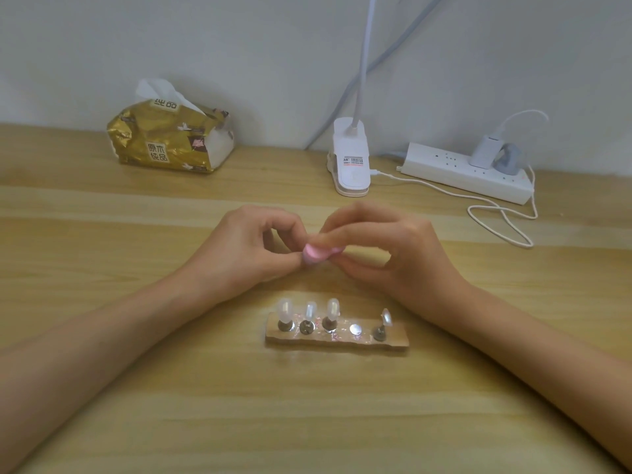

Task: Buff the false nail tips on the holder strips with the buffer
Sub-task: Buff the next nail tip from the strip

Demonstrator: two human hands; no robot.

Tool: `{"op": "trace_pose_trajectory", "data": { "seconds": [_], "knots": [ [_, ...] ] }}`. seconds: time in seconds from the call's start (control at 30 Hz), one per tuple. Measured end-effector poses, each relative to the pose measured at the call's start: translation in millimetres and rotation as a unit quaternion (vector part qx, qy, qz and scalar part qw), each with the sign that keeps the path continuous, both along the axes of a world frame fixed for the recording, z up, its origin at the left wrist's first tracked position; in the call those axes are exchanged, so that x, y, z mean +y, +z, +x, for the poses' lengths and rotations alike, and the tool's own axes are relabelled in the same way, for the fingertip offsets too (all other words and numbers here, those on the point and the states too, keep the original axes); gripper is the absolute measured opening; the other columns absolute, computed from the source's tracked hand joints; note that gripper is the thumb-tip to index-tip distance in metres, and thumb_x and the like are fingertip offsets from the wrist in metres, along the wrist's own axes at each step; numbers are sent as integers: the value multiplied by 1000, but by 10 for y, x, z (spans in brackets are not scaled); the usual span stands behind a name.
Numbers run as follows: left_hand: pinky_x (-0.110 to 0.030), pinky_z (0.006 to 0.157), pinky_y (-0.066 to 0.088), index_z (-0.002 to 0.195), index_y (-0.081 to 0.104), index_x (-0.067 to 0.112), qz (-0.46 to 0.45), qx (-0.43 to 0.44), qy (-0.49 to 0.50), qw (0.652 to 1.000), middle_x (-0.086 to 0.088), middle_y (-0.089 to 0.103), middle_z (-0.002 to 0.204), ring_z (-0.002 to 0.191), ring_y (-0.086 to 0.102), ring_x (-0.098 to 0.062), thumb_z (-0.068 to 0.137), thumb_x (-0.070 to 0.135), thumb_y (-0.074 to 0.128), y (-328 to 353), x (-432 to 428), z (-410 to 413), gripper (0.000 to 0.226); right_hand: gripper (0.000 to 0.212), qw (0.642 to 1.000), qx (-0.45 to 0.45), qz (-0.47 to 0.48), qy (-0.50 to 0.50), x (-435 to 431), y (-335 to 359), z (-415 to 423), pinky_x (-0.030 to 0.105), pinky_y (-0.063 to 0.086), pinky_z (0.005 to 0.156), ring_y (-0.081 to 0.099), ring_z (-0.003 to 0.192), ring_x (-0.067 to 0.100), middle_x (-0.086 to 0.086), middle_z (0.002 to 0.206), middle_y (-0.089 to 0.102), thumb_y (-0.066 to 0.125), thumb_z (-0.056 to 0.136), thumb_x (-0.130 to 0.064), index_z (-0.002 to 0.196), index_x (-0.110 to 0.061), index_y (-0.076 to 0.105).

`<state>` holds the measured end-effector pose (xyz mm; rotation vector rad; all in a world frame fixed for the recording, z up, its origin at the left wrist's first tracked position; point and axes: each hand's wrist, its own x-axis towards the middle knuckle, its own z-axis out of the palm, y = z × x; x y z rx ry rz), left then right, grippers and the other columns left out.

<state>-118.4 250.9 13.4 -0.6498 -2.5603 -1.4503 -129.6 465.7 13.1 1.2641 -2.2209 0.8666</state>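
Note:
A brown holder strip lies on the wooden table in front of me, carrying small metal stands. Three clear false nail tips stand upright on its left stands, one stand post is bare, and a tilted tip sits at the right end. Above and behind the strip, my left hand and my right hand meet. My right hand grips a small pink buffer, blurred. My left fingertips pinch something small against the buffer; it is hidden by the fingers.
A gold tissue pack lies at the back left. A white clip lamp base stands at the back centre, and a white power strip with a plugged charger and a looping white cable at the back right.

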Motion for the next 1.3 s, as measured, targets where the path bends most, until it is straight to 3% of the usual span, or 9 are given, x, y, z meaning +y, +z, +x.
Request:
{"op": "trace_pose_trajectory", "data": {
  "seconds": [0.67,0.93,1.07,1.17,1.3],
  "knots": [
    [-11,45,30,65,69,25,2,-40,-4,999,20,54,47,43,41,0,75,12,83,27,-10,3,22,15,999,-28,-21,-28,6,24,3,31,55,82,69,89,12,5,98,72,78,85,2,98,-5,77],
    [-16,45,29,61,66,28,4,-41,-3,999,18,52,46,44,39,-1,70,25,87,20,-12,-11,23,14,1000,-4,-2,9,-29,12,14,29,54,82,68,91,13,5,99,70,76,88,-1,100,-7,78],
    [-15,46,31,66,69,24,-3,-40,-3,999,20,55,48,44,39,-1,74,13,85,15,-7,-17,21,16,999,-9,-13,-28,10,16,-21,34,54,81,68,90,15,6,100,71,76,87,1,101,-6,78],
    [-16,44,28,63,67,26,5,-48,-12,999,19,52,46,44,36,-2,71,25,86,22,-7,-17,21,14,1000,3,5,5,-20,-2,7,28,54,82,67,92,14,5,101,70,73,90,0,102,-7,78],
    [-15,44,27,67,70,19,5,-47,-11,999,18,51,46,43,35,-2,74,19,85,23,-5,-18,16,13,1000,5,-6,-7,-5,11,9,30,54,81,67,90,12,4,99,70,75,88,-1,99,-8,78]
  ]
}}
